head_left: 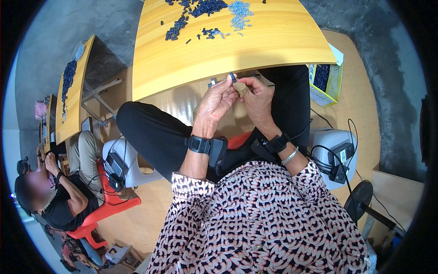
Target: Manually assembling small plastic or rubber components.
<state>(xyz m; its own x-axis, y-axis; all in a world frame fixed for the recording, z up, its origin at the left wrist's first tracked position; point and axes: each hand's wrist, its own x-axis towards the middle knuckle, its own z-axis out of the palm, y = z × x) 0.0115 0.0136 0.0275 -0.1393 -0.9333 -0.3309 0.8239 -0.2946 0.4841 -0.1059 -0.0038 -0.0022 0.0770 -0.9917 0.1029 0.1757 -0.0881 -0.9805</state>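
Observation:
My left hand (218, 99) is closed, with thumb and fingers pinching a small dark plastic piece (233, 78) just off the table's near edge. Pressed up beside it is my right hand (259, 101), its fingers closed on a small tan, roundish piece (241, 88) whose kind I cannot make out. The two held pieces meet or nearly meet; the fingers hide the exact contact. On the wooden table (182, 59) ahead lie a heap of small dark plastic pieces (209, 7) and a pile of small silvery clear pieces (239, 16).
A yellow box (335, 84) of dark pieces stands right of the table. White stools (335, 157) with black adapters and cables flank my seat. At the left, a person (68, 196) sits on a red stool (112, 210) by another table (75, 98).

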